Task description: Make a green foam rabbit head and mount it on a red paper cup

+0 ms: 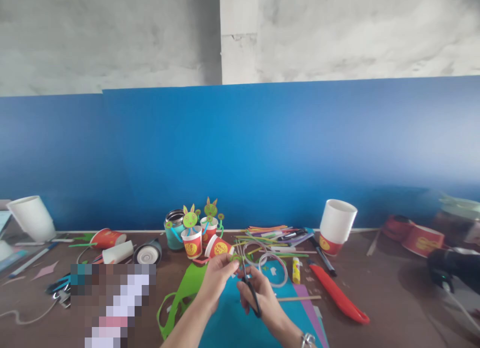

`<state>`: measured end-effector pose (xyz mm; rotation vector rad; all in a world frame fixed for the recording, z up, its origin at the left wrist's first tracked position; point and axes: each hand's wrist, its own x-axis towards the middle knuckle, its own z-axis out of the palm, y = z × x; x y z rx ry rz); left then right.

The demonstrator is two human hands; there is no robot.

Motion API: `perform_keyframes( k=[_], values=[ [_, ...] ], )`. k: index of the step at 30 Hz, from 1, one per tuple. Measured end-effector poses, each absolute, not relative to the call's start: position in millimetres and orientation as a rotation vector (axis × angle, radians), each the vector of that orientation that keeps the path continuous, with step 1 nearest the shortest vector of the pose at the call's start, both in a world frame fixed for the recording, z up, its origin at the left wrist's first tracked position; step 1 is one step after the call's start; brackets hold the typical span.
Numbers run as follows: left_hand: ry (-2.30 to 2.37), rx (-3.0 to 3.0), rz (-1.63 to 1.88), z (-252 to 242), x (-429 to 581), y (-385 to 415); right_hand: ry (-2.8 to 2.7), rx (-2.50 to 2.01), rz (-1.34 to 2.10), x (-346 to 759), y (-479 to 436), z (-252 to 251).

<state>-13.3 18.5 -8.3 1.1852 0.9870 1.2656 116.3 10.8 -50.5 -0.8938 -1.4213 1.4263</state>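
Observation:
My left hand (218,274) is closed, pinching a small green paper piece (236,258) between thumb and fingers. In my right hand (262,294) is a pair of scissors (255,302) with black handles, its blades pointing away and up beside the green paper. Whether the blades touch the paper I cannot tell. Under both hands lie blue paper sheets (225,318), with a cut green sheet (187,283) to the left. Just beyond, a red paper cup (217,246) lies on its side. Two upright cups carry green rabbit-like paper figures (190,218).
Clear tape rolls (275,273), a yellow glue stick (296,271) and colored strips (266,233) lie beyond my right hand. A red-handled cutter (339,295) and stacked white cups (337,223) are at right. A teal flask (173,233) stands behind; a blue panel (240,153) backs the table.

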Motion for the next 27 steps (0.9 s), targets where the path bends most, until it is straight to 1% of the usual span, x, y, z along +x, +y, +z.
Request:
perform_keyframes(
  k=[12,20,27],
  values=[
    [1.035,1.177,1.245,-6.1,-18.7,19.4,-1.42,-0.966,1.457,117.3,7.9,-41.4],
    [1.018,1.172,1.295,-12.4,-14.3,21.0,-1.409,-0.947,1.459,117.7,9.9,-46.1],
    [1.031,1.188,1.268,-9.5,-15.3,20.1,-1.402,-0.922,1.446,116.7,9.2,-48.9]
  ],
)
